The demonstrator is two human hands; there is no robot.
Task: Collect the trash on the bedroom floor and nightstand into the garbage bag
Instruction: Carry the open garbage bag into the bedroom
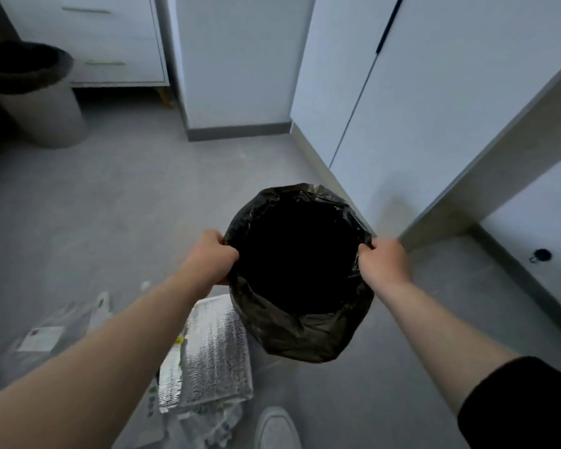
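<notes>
Left hand and right hand each have their fingers curled tight over the rim of the black garbage bag, 1 on either side, stretching its mouth into a wide round opening that faces up at me. The bag hangs between my hands above the floor, and I cannot see anything inside its dark interior. The nearest trash is the silver foil pouch, which lies on the floor below and to the left of the bag, right under my left forearm, with its long axis running from near my shoe away toward the bag. Further left lies a clear plastic bag with a white label, and crumpled clear film sits at the pouch's near end. All 3 lie on my left, so I judge the left hand should let go and reach down while the right keeps the rim up. On the right the wardrobe stands close to the bag, leaving little room there; the floor ahead and to the left is open as far as the waste bin.
</notes>
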